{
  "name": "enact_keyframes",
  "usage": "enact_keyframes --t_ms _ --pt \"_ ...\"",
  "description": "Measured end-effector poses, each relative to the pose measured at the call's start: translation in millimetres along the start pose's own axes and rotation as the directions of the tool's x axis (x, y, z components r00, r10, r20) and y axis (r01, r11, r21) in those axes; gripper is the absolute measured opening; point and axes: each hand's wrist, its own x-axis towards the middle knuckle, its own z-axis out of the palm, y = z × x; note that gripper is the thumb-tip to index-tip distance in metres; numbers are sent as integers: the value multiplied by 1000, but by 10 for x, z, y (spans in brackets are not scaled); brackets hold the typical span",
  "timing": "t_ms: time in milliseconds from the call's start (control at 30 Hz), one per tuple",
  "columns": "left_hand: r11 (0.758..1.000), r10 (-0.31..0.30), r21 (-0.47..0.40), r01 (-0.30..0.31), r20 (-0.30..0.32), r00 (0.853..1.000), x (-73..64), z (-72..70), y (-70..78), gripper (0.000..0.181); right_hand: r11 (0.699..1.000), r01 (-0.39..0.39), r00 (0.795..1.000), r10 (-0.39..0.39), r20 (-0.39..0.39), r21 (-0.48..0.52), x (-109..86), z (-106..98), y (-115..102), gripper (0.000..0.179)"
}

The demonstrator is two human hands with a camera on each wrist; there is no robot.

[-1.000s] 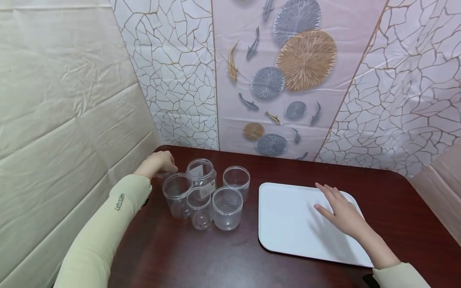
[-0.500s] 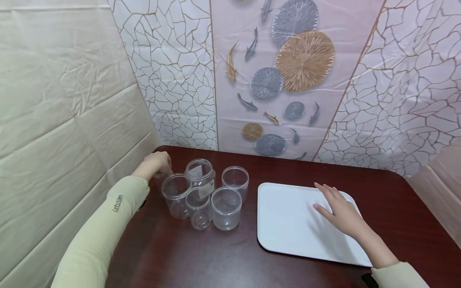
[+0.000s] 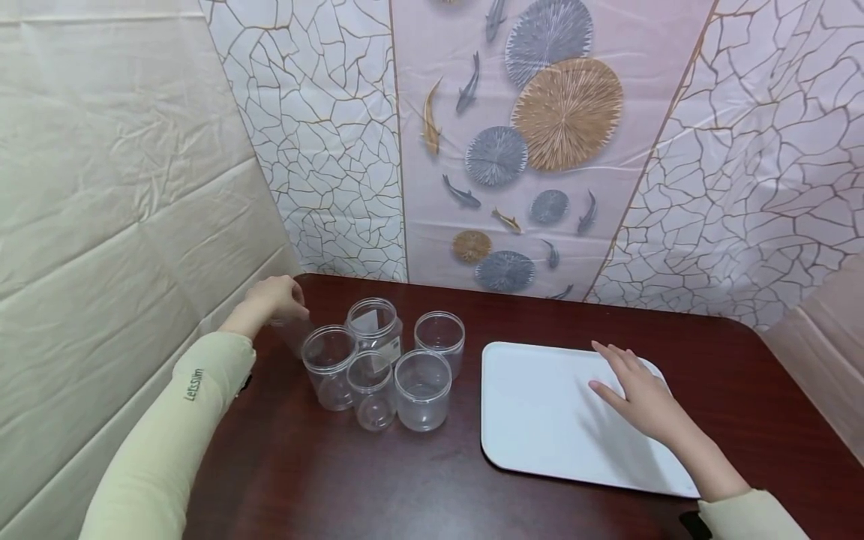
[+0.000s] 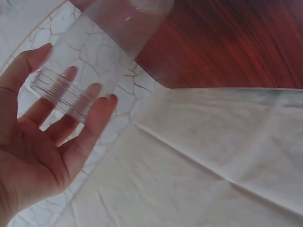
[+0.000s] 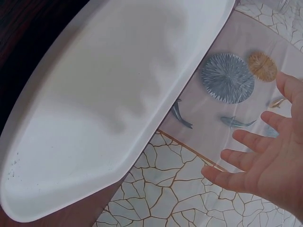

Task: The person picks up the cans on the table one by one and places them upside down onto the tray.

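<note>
At the back left of the table, my left hand (image 3: 275, 297) grips a clear plastic jar (image 3: 295, 335) from above, near its rim. In the left wrist view the fingers curve around the ridged neck of this jar (image 4: 113, 42), and some show through the clear wall. My right hand (image 3: 641, 397) hovers over the white tray (image 3: 533, 420) with fingers spread, holding nothing. Just right of the left hand stand several more open clear jars: a wide one (image 3: 331, 367), a labelled one (image 3: 388, 349), a narrow one (image 3: 373, 397), a squat one (image 3: 423, 394) and one behind (image 3: 442, 341).
A dark red wooden table (image 3: 405, 487) carries everything. Beige cloth (image 3: 135, 225) walls off the left side, close to the left arm. A patterned cloth (image 3: 337, 135) hangs along the back edge.
My left hand has shifted left, away from the group of jars, with the clear jar in it. The right hand and the other jars stay in place.
</note>
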Motion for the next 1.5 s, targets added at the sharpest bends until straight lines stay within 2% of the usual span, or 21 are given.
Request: enact_keyframes --t_ms 100,200,467,700,900,1200,1333,1500 --pt "999 27 -28 -29 -60 998 -15 -27 -64 27 1000 -2 1000 2 4 -1 -1 -10 2 65" --pt "998 26 -46 -31 -113 993 -29 -80 -124 28 1000 5 1000 -5 4 0 2 -15 5 65" --pt "996 48 -66 -63 -197 979 -101 -316 -186 33 1000 9 1000 -9 -1 -1 6 -27 8 64" --pt "991 48 -119 -69 -170 984 -211 -535 -160 36 1000 9 1000 -9 -12 -9 -6 -40 13 64" --pt "966 84 -225 -126 -187 979 -285 -669 -132 37 1000 7 1000 -7 -12 -16 -11 -57 21 64" --pt "902 133 -370 -221 -250 959 -361 -737 61 34 1000 3 1000 -3 7 -4 -12 -98 30 66" --pt "892 154 -378 -250 -267 951 -380 -742 190 34 1000 0 1000 0 11 -1 -15 -119 27 66" --pt "874 222 -376 -308 -256 941 -435 -724 408 30 1000 -5 1000 5 14 2 -26 -137 34 66"
